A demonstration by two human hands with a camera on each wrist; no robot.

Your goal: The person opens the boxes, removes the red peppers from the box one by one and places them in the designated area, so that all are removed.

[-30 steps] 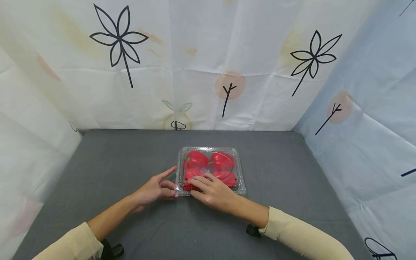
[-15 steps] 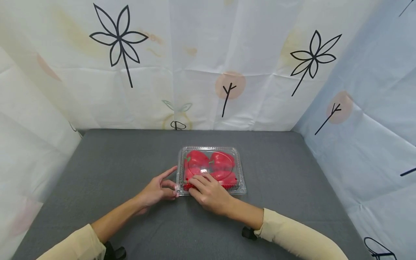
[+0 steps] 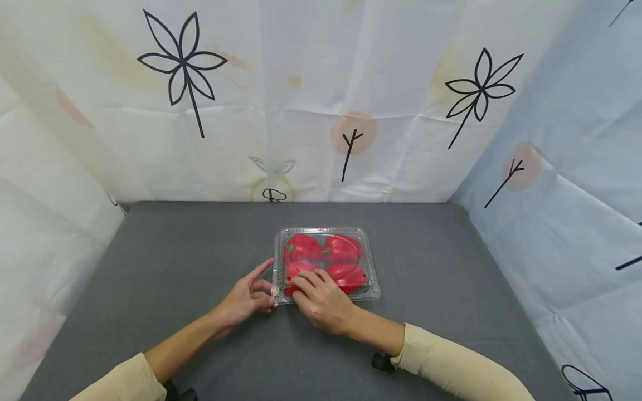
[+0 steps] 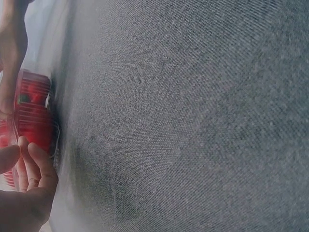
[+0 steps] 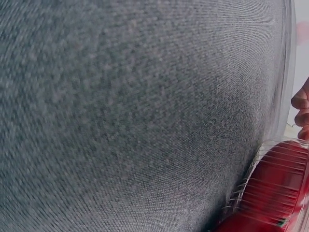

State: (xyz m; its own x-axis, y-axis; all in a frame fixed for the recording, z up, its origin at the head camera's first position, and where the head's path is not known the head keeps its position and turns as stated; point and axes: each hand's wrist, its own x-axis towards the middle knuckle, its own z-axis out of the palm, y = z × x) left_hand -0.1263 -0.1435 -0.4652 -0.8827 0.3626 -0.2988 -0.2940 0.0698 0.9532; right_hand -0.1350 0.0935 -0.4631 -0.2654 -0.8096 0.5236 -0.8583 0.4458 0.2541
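Observation:
A clear plastic clamshell box (image 3: 371, 273) with its lid down lies on the grey cloth, holding several red bell peppers (image 3: 343, 249) with green stems. My left hand (image 3: 241, 303) is at its front left corner. The thumb and fingers pinch the rim there, and the index finger reaches along the left side. Over the front edge, my right hand (image 3: 326, 303) has its fingers bent on the lid and its thumb at the rim. In the left wrist view the box's ribbed side (image 4: 36, 121) shows between both hands. The right hand covers part of the front peppers.
The grey cloth-covered table (image 3: 200, 239) extends around the box on all sides. A white patterned curtain (image 3: 311, 72) stands behind it, with more curtain on the left and right. Dark straps (image 3: 383, 362) sit near the sleeve cuffs.
My right forearm has shifted slightly to the left, and the left forearm slightly to the right. Both hands stay at the box, which keeps its place with the lid down.

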